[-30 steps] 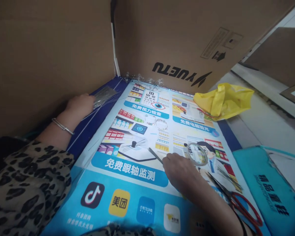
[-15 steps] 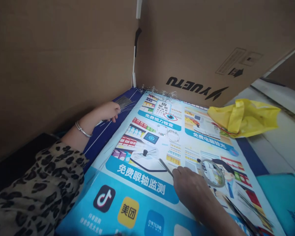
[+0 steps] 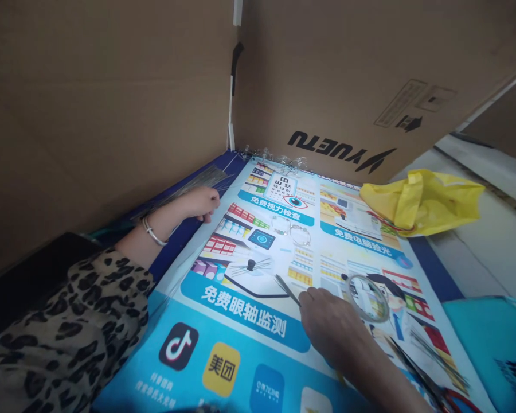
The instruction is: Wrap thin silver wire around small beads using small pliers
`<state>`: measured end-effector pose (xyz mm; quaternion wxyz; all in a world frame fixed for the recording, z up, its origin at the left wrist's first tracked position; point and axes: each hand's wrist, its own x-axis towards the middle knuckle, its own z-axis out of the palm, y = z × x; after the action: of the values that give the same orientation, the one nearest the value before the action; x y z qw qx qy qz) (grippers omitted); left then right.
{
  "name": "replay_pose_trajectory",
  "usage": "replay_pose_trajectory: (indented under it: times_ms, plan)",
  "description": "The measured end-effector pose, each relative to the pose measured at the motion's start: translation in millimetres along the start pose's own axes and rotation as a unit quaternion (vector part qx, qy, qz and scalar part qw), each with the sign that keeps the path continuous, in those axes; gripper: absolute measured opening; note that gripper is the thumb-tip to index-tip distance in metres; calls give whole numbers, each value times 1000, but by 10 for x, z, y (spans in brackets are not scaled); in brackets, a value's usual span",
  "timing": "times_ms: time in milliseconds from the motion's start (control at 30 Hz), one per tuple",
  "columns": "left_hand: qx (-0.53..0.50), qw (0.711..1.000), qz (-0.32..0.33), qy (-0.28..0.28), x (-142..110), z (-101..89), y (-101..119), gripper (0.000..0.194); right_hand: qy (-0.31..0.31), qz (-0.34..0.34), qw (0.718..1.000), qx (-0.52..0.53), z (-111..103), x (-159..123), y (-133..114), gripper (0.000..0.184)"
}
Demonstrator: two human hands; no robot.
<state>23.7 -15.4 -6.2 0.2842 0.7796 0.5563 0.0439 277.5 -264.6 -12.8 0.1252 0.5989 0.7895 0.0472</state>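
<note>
My left hand [image 3: 201, 204] is closed, fingers curled, above the left edge of a printed poster sheet [image 3: 258, 298]. What its fingertips hold, if anything, I cannot make out. Behind it, a bundle of thin grey wires [image 3: 206, 176] lies on the dark blue strip along the cardboard. My right hand [image 3: 327, 318] is wrapped round a small bunch of thin stiff wires [image 3: 287, 289], whose ends point away to the left. Several loose wires [image 3: 260, 265] are spread on the sheet just beyond. Two wire loops with beads [image 3: 300, 235] lie farther back.
Cardboard walls [image 3: 327, 74] stand behind and left. Right of my right hand are a clear tape roll [image 3: 386, 312], red-handled scissors [image 3: 430, 384] and more wires [image 3: 441, 358]. A yellow bag [image 3: 438, 203] and a teal pouch [image 3: 477, 338] lie at the right. Small clear pieces [image 3: 294, 166] sit at the back.
My left hand has moved right and slightly nearer, off the grey wire bundle to the sheet's edge. My right hand keeps its hold; the view has shifted a little.
</note>
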Motion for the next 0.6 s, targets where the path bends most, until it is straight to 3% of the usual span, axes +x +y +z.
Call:
replay_pose_trajectory:
  times_ms: [233, 600]
  plan:
    - [116, 990, 21, 77, 123, 70, -142, 20, -2, 4, 1000, 22, -14, -11, 4, 16]
    - [150, 985, 53, 68, 183, 99, -227, 20, -4, -4, 1000, 9, -28, -2, 10, 17]
